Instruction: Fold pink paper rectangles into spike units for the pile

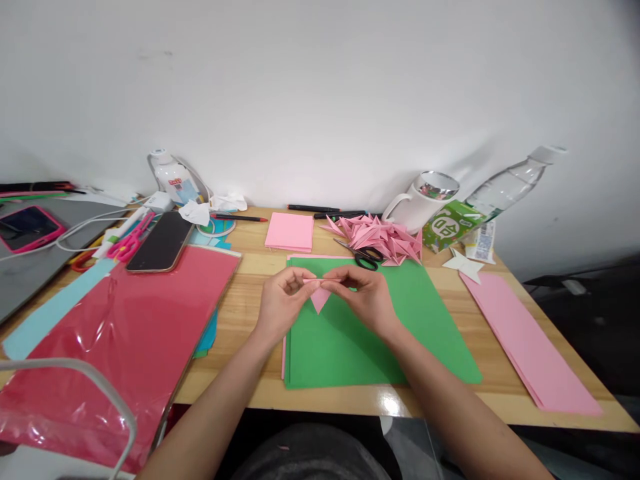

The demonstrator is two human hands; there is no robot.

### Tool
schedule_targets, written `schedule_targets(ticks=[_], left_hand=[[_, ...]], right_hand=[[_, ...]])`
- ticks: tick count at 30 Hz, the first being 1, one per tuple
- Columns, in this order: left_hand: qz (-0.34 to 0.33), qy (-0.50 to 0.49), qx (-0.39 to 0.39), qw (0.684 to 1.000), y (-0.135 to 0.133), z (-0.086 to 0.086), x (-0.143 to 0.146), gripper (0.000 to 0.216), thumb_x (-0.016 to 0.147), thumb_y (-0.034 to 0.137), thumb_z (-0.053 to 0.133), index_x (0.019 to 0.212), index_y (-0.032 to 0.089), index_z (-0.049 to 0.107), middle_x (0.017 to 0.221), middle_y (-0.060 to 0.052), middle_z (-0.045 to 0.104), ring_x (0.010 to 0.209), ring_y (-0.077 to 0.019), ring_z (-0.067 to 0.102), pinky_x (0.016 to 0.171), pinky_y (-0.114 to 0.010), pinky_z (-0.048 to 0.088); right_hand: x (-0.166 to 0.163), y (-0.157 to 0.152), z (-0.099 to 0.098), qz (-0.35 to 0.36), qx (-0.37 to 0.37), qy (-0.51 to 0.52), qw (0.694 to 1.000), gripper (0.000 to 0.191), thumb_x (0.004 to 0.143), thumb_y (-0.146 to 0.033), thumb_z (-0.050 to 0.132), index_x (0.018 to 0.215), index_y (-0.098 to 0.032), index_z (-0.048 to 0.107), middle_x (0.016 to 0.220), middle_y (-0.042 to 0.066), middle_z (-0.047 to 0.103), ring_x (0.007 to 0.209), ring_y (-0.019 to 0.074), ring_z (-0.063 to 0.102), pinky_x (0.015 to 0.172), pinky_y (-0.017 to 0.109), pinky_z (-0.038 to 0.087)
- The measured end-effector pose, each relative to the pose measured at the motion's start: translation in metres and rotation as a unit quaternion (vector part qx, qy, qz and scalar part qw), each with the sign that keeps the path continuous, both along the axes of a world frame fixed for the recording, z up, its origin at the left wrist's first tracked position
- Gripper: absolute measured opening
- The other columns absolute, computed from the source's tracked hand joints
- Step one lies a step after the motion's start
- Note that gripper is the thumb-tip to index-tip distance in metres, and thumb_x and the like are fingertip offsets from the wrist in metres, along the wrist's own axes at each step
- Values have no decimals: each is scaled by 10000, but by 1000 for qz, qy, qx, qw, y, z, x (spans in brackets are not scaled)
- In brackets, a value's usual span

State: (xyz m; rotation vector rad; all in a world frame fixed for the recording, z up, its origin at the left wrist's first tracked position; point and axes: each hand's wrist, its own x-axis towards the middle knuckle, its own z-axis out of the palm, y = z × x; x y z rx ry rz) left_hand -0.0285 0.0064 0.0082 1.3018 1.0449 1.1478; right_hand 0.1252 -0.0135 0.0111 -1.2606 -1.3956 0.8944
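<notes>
Between my two hands is a small folded piece of pink paper, its pointed end hanging down. My left hand pinches its upper edge from the left, thumb and fingertips together. From the right, my right hand pinches the same edge, and the two thumbs nearly meet at the middle. Both hands are above a stack of green paper that has pink sheets under it. Just beyond my right hand lie black-handled scissors and a heap of folded pink paper pieces.
A stack of pink squares lies behind my hands. Further right are a white mug, a tilted clear bottle, a green packet and pink strips. At left are a red plastic-wrapped pack and a phone.
</notes>
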Motion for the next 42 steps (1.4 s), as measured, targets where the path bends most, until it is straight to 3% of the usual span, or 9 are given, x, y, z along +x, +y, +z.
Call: schedule_targets(ticks=[3, 7, 16, 22, 27, 32, 36, 42], left_hand=[[12, -19, -35, 999, 0, -1, -1, 199, 569, 275, 774, 681, 147, 670, 529, 37, 559, 478, -66, 472, 477, -190, 375], [16, -70, -82, 994, 2, -5, -2, 237, 527, 275, 808, 680, 141, 685, 602, -10, 659, 568, -116, 593, 564, -231, 461], [-29, -150, -198, 968, 3, 1, -4, 284, 450, 281, 845, 644, 131, 701, 665, -44, 707, 600, -118, 613, 615, -245, 485], [18, -132, -121, 984, 1, -1, -2, 248, 452, 294, 839, 567, 152, 670, 631, -24, 690, 596, -121, 597, 646, -264, 481], [44, -18, 4, 999, -3, 1, 0, 176, 583, 315, 770, 602, 166, 678, 628, -11, 658, 607, -125, 571, 586, -236, 442], [-10, -4, -22, 1000, 0, 2, 0, 191, 590, 303, 756, 680, 147, 694, 616, -11, 650, 560, -114, 540, 548, -228, 413], [11, -21, -32, 999, 2, -1, -2, 166, 617, 293, 733, 647, 144, 665, 625, -13, 640, 564, -109, 531, 549, -226, 402], [-27, -2, -36, 999, 2, 1, -2, 184, 642, 304, 709, 685, 136, 649, 621, -5, 612, 565, -102, 517, 542, -216, 386]], right_hand=[[1, 0, -2, -9, -56, 79, 995, 288, 578, -420, 775, 700, -174, 689, 647, 36, 663, 566, 150, 569, 555, 297, 479], [1, 1, -3, -18, -77, 114, 990, 281, 528, -396, 801, 665, -175, 692, 638, 34, 671, 542, 145, 561, 538, 300, 480], [1, 4, -6, -17, -29, 87, 996, 204, 591, -346, 777, 683, -186, 688, 667, 22, 662, 572, 135, 544, 558, 286, 449], [0, 3, -11, 9, -26, 38, 999, 220, 664, -379, 728, 753, -181, 694, 689, 30, 653, 573, 134, 530, 545, 278, 430], [-1, -1, -4, 17, -15, 1, 1000, 219, 701, -378, 699, 673, -163, 668, 611, 16, 612, 548, 120, 514, 533, 260, 423], [-1, 2, -4, 3, -47, 99, 994, 247, 593, -355, 778, 699, -159, 669, 646, 22, 666, 557, 125, 564, 549, 264, 474], [2, 6, -5, 38, -74, 177, 981, 336, 579, -316, 792, 844, -169, 645, 669, -3, 670, 588, 117, 596, 601, 266, 506], [6, 5, -4, 19, -66, 159, 985, 284, 583, -300, 793, 760, -158, 622, 601, -26, 620, 555, 91, 558, 585, 235, 475]])
